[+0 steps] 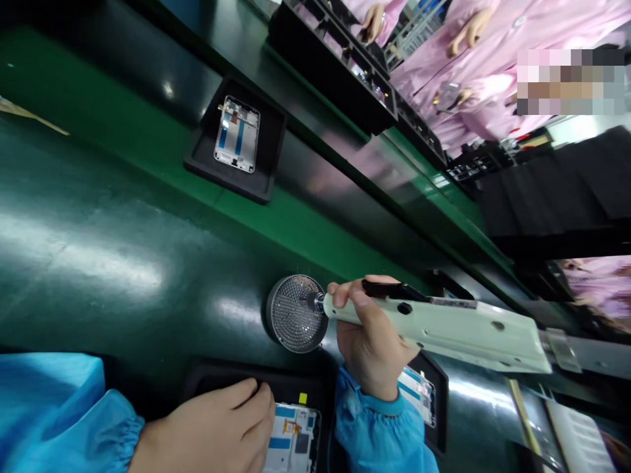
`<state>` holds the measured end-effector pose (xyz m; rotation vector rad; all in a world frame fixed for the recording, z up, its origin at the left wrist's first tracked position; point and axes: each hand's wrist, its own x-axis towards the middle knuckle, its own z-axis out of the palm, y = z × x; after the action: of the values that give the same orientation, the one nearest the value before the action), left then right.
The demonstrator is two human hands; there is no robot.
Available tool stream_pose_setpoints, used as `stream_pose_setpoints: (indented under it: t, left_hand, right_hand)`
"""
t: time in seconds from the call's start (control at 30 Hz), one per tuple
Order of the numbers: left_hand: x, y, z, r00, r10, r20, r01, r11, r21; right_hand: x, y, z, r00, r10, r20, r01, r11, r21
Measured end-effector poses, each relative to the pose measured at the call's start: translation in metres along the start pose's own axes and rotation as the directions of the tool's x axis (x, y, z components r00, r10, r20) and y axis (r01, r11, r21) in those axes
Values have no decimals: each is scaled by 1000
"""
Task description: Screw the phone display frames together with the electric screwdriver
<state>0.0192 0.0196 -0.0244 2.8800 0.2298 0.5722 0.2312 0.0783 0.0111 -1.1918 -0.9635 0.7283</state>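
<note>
My right hand (372,328) is wrapped round a pale green electric screwdriver (458,328) with a black lever on its side. Its metal tip points into a round grey dish (276,315) with a dimpled bottom, where small shiny bits lie that look like screws. Lower down, my left hand (211,427) rests with fingers together on the left edge of a phone frame (300,433). Blue strips and a yellow tab show on that frame, which lies in a black tray (207,374). The fingertips' undersides are hidden.
Another phone frame (238,135) lies in a black tray (266,187) farther up the green bench. A third frame (419,394) is partly behind my right sleeve. A dark rail (315,141) crosses the bench. Beyond are black bins (335,72) and co-workers in pink clothing (547,26).
</note>
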Motion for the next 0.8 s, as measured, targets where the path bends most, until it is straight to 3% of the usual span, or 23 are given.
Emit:
stream_pose_setpoints:
  t: [0.37,0.53,0.67,0.8]
  left_hand:
    - [1,-1,-3,1000,8,15,-8,1000,25]
    - [-2,1,-2,999,33,14,-33,999,19]
    - [-5,3,-2,1000,20,-15,-19,999,51]
    - [-6,2,-2,1000,22,-7,-21,996,91]
  right_hand:
    - [1,0,3,1000,7,-20,-7,1000,-11]
    - [-4,-33,-5,995,-44,-94,43,999,-13]
    - [-33,-63,-16,989,-69,-130,72,997,19]
    - [-76,-70,-19,1000,11,-13,-11,1000,12]
